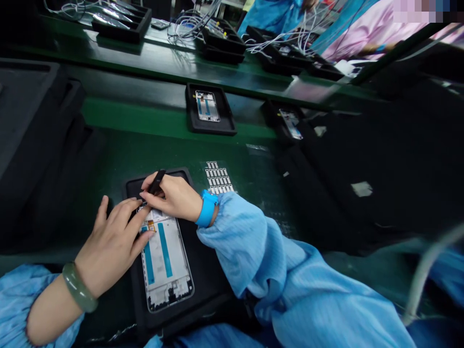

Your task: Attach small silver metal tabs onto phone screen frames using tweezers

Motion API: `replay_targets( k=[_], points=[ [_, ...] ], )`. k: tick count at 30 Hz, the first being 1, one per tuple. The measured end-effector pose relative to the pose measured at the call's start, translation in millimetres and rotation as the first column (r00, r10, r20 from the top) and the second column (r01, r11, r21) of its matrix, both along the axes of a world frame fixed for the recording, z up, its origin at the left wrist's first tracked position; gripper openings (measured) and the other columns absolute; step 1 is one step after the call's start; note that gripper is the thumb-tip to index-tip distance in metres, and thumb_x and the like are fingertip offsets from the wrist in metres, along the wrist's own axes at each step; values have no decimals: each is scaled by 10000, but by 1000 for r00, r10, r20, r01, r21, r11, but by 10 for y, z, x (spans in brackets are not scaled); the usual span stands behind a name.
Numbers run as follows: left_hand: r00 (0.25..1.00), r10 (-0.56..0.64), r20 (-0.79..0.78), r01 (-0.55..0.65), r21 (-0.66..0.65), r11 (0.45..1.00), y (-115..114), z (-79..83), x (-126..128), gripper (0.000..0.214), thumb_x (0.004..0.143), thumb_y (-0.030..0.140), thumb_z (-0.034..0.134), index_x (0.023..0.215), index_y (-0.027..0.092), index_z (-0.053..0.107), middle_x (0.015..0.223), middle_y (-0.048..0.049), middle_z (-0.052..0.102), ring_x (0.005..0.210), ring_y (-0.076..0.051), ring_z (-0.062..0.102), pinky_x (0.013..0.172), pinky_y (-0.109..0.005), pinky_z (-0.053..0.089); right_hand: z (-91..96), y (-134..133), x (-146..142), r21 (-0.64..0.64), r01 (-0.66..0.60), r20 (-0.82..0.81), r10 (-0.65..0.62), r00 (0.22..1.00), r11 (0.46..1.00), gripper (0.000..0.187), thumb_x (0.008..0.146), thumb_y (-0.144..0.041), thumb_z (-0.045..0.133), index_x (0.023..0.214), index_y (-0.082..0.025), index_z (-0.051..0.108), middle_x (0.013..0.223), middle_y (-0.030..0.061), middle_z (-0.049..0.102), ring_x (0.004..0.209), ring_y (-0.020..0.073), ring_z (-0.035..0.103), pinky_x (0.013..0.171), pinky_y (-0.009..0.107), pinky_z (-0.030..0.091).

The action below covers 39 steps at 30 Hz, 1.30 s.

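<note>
Left of centre in the lower frame, the right hand (176, 195) pinches a slim black tool (157, 181) over the top end of a silver-white rectangular phone chassis (157, 261) slanting steeply down rightward, while the left hand (110, 241), nearer its long left edge, touches it, any pinch indiscernible.

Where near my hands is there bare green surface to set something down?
The green surface looks bare between the near tray and the far tray, left of the sheet of small pieces. It's crowded at the near tray, with your left hand and right hand over the phone frame, and on the back shelf among cables.
</note>
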<state>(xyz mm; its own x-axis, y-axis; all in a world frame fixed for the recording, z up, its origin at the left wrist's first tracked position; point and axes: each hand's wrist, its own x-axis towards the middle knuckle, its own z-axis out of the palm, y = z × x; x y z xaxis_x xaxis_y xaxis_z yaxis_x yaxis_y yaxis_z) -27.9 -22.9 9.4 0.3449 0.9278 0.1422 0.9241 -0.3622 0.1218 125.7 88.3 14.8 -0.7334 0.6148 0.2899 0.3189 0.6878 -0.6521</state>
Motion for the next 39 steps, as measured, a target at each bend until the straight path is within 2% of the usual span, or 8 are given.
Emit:
replay_targets(
  k=[6,16,23,29,33,35,37,39],
  points=[
    [1000,3,-8,-3,6,1000,-6,11,0,427,876,390,416,1242,174,467,1188,-128,535,1135,-274,492,1032,-624,216,37,28,83,-37,50,-41,-51,998,998,122,828,-256,531,871,-144,559,796,22,625,677,98,603,644,198,475],
    [1000,-2,4,2,4,1000,-5,-1,-1,420,871,391,423,1224,170,476,1192,-131,532,1138,-280,487,1030,-625,217,-28,16,56,22,-1,-33,2,999,1000,156,850,-292,503,882,-150,562,802,30,634,671,104,600,643,211,482],
    [1000,-4,-6,4,8,1000,2,-23,-16,417,875,406,409,1231,197,470,1193,-130,539,1135,-279,494,1029,-631,200,-34,17,70,-32,-6,-101,2,995,999,176,858,-307,501,879,-146,570,816,26,640,710,100,612,682,203,487],
    [999,-9,-39,10,12,1000,-3,10,1,413,880,403,406,1215,176,485,1174,-133,546,1127,-275,500,1027,-632,199,-39,-2,78,54,-117,-90,121,989,992,160,861,-299,507,891,-158,576,857,39,638,802,124,606,732,233,483],
    [999,-11,-39,11,15,1000,-3,35,2,403,882,393,411,1224,194,488,1195,-126,544,1151,-279,489,1025,-634,201,101,112,151,24,99,-248,-90,965,995,206,893,-341,453,880,-162,554,876,41,613,820,118,589,766,251,479],
    [1000,-10,-28,10,10,1000,2,36,0,387,880,389,418,1212,210,505,1201,-119,548,1157,-282,487,1022,-634,207,176,217,223,98,182,-167,-164,972,978,220,919,-317,397,892,-169,557,963,55,599,908,138,562,818,287,459],
    [1000,-8,-16,8,7,1000,6,33,6,368,875,390,427,1187,223,528,1190,-116,559,1147,-285,499,1017,-639,211,198,312,287,203,109,71,-126,990,973,206,917,-282,404,972,-177,572,1055,65,587,987,169,528,831,315,443],
    [1000,0,-9,0,9,1000,6,33,20,349,873,384,432,1166,230,544,1183,-118,565,1137,-285,509,1014,-646,207,162,371,314,247,-14,338,-73,938,969,254,892,-292,465,1110,-194,552,1087,75,584,996,195,519,772,314,452]
  ],
)
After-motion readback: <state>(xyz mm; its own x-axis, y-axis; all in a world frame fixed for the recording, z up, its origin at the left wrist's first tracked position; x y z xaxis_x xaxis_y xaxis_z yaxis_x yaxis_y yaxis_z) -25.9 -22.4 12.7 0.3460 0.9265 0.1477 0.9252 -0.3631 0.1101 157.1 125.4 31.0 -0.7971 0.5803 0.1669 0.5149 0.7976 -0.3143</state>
